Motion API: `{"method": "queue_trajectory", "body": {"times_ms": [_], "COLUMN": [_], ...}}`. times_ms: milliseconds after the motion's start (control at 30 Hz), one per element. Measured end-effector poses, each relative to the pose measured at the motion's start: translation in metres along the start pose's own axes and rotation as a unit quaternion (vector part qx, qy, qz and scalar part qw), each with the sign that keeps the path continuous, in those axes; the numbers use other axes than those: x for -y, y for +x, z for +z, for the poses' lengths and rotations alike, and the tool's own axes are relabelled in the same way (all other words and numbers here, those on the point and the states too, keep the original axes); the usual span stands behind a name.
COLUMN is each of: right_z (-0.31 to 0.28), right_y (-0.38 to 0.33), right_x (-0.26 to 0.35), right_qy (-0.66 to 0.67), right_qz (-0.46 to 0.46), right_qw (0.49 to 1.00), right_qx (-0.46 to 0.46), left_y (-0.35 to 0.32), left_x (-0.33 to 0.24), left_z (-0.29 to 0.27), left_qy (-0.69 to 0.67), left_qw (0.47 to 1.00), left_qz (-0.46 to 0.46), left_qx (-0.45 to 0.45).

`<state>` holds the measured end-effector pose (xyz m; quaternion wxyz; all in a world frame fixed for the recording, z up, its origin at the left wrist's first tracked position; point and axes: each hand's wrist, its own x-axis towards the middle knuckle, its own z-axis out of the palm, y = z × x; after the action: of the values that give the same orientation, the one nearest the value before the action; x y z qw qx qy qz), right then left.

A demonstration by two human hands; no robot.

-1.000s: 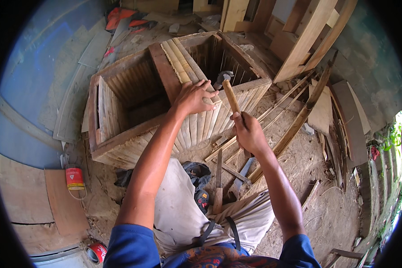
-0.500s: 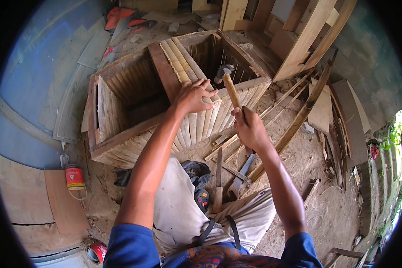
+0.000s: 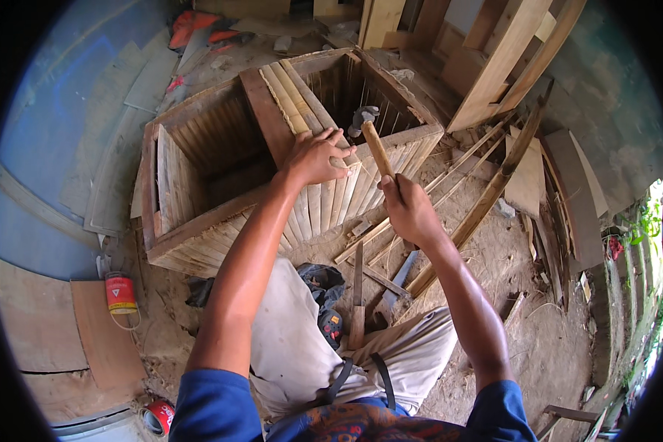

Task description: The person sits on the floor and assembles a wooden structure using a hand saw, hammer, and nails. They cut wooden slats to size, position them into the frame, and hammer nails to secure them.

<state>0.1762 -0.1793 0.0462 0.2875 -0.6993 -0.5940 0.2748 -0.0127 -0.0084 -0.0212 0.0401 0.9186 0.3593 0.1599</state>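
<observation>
A long wooden frame box (image 3: 199, 230), its sides lined with bamboo slats, stands before me with two openings. Bamboo strips (image 3: 291, 99) lie side by side across its middle rail. My left hand (image 3: 318, 158) rests over the near end of these strips, fingers spread and pressing on them. In my right hand (image 3: 411, 210) is a claw hammer (image 3: 379, 151), gripped by its wooden handle. Its metal head hangs over the right opening, to the right of my left hand, apart from the strips. Whether a nail is under my left fingers cannot be seen.
On the ground near my legs lie a hand saw (image 3: 398, 283), a wood-handled tool (image 3: 357, 317) and a dark plastic bag (image 3: 320, 283). Long bamboo poles (image 3: 493, 195) and boards lie to the right. A red can (image 3: 121, 293) stands at left; another red can (image 3: 158, 418) lies below.
The hammer head has turned slightly in my right hand and shifted a little left. My left hand stays on the strips. The whole view has moved slightly.
</observation>
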Motion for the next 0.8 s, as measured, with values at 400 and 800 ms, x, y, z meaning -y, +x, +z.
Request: {"method": "queue_trajectory", "body": {"times_ms": [400,800], "right_z": [-0.003,0.030], "right_y": [0.002,-0.008], "right_x": [-0.002,-0.031], "right_qy": [-0.004,0.159], "right_qz": [-0.017,0.023], "right_qw": [1.000,0.985], "right_qx": [0.019,-0.064], "left_y": [0.002,-0.001], "left_x": [0.001,-0.002], "left_z": [-0.002,-0.003], "left_qy": [0.014,-0.015], "left_qw": [1.000,1.000], "left_qz": [-0.007,-0.012], "left_qx": [0.016,-0.018]}}
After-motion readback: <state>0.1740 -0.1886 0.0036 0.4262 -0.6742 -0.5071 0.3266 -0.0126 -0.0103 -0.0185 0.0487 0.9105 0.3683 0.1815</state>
